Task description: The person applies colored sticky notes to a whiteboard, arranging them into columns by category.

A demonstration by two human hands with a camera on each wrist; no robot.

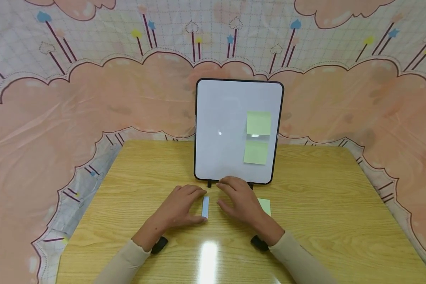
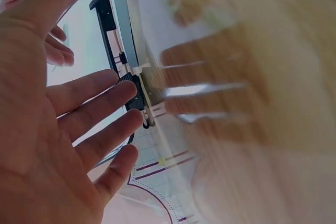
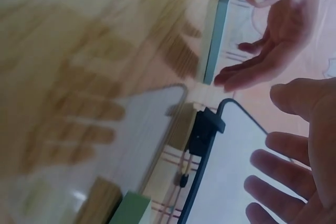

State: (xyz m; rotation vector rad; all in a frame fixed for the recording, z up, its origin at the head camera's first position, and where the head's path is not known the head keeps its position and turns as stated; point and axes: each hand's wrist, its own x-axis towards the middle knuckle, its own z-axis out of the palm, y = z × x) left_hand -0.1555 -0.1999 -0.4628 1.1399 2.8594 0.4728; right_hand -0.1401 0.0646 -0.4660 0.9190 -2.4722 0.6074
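On the table between my hands lies a narrow light-blue block (image 1: 205, 208), like a slim pad of sticky notes. My left hand (image 1: 180, 208) is spread beside it, its thumb at the near end and its forefinger close to the far end. The left fingers (image 2: 100, 114) are fairly straight. To the right of the block hovers my right hand (image 1: 239, 200), fingers loosely bent and holding nothing. A green sticky-note pad (image 1: 265, 206) lies beyond the right wrist, partly covered by that hand; its corner (image 3: 130, 209) also shows in the right wrist view.
Behind the hands a black-framed whiteboard (image 1: 221, 106) stands upright on small black feet (image 1: 209, 183). Two green sticky notes, an upper one (image 1: 258, 123) and a lower one (image 1: 256, 152), are stuck on its right side. A patterned cloth (image 1: 56, 118) surrounds the glossy wooden table (image 1: 326, 205).
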